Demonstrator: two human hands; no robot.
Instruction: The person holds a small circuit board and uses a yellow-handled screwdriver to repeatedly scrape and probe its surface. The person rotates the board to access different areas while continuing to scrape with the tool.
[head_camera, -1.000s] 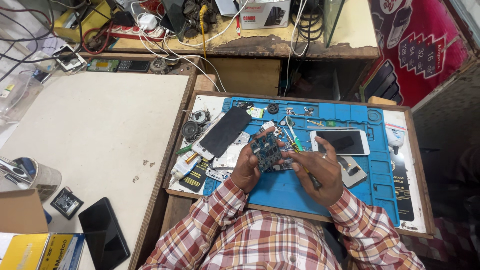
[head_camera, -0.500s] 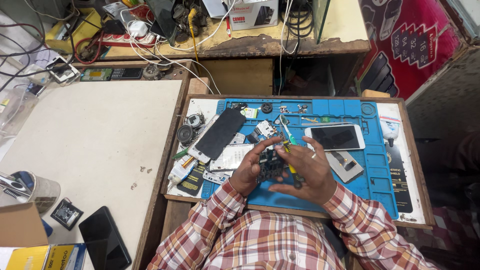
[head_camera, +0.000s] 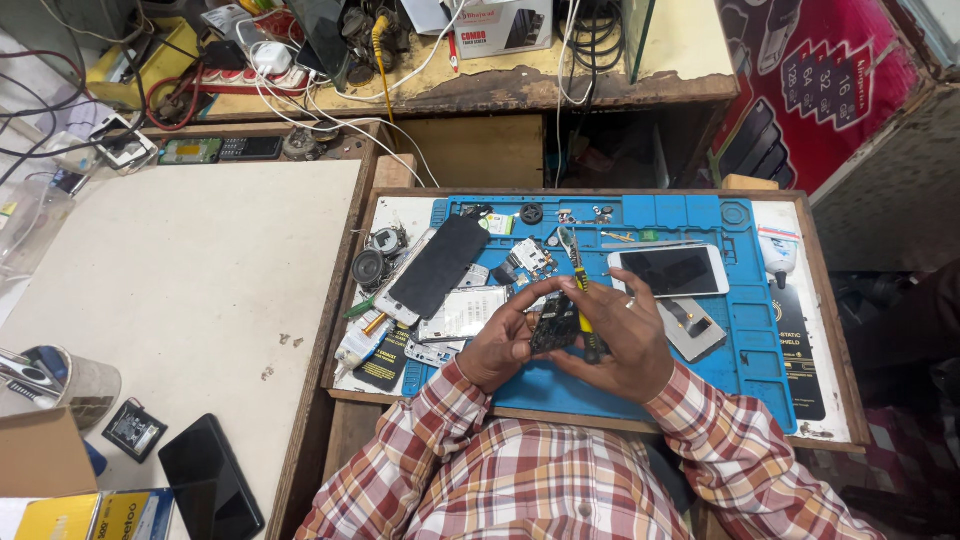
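Over the blue mat (head_camera: 760, 350), our left hand (head_camera: 497, 345) grips a dark circuit board (head_camera: 555, 325); our right hand (head_camera: 625, 340) closes around a yellow-handled screwdriver (head_camera: 580, 295) touching it.

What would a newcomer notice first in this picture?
Two hands meet at the centre of the blue repair mat: the left hand holds a dark circuit board, and the right hand works on it with a yellow-handled screwdriver. A white smartphone lies just behind.
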